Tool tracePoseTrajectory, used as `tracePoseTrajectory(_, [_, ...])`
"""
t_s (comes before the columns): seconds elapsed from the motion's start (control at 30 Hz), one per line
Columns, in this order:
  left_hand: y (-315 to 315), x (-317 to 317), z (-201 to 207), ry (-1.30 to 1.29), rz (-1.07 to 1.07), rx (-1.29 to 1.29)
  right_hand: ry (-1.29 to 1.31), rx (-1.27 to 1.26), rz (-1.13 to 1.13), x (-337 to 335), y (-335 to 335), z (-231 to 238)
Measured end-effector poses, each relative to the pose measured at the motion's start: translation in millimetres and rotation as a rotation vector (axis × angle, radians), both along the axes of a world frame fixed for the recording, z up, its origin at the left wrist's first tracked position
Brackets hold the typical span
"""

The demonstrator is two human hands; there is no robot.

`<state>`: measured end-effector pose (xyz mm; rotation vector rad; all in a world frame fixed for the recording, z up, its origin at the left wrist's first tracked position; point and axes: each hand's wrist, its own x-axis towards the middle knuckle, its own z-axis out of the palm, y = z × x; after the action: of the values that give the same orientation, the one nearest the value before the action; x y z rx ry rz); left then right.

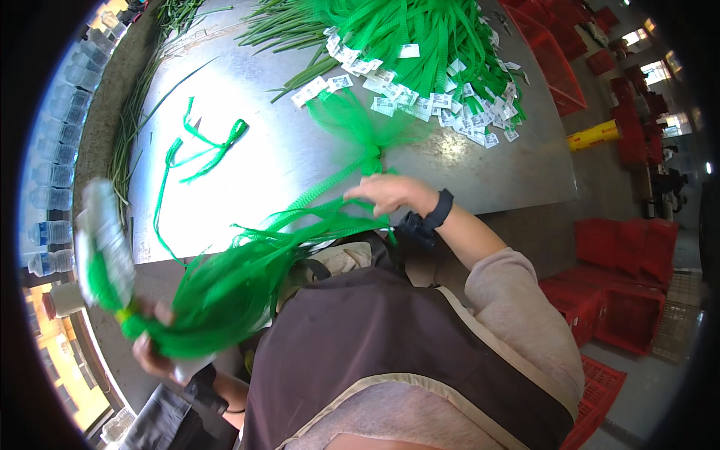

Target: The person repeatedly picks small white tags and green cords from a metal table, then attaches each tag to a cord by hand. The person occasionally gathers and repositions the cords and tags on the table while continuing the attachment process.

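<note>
A thick bundle of long green mesh net sleeves (225,292) is gripped in my left hand (156,349) at the lower left. Its gathered end has a yellow band and blurred white tags (109,244) beyond my fingers. The loose ends trail right across my lap to the table edge. There my right hand (386,193) hovers over the strands, fingers stretched toward the left and apparently holding nothing. Just beyond it, a blurred, spread green net (365,135) lies on the metal table (517,176). Several loose green net strips (217,154) lie at the table's left.
A large heap of green nets with white tags (420,56) covers the far table, beside thin green stalks (289,34). More stalks line the left ledge (112,97), near a row of plastic bottles (56,176). Red crates (630,319) stand at the right.
</note>
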<state>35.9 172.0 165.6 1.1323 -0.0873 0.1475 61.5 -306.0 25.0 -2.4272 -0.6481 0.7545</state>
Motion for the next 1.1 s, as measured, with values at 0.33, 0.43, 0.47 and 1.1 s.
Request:
tracePoseTrajectory(0.33, [77,-73,78,-0.328,0.178,0.024,-0.216,-0.227,-0.595,35,-31,-40])
tracePoseTrajectory(0.43, [82,-93,96,-0.374,0.245,0.028,-0.170,0.004,-0.321,59,-62,-3])
tracePoseTrajectory(0.47, [86,-105,103,-0.391,0.270,0.036,-0.202,0.077,-0.297,70,-73,20])
tracePoseTrajectory(1.1, [88,-266,100,-0.163,0.733,0.205,-0.705,-0.039,0.112,313,161,-22])
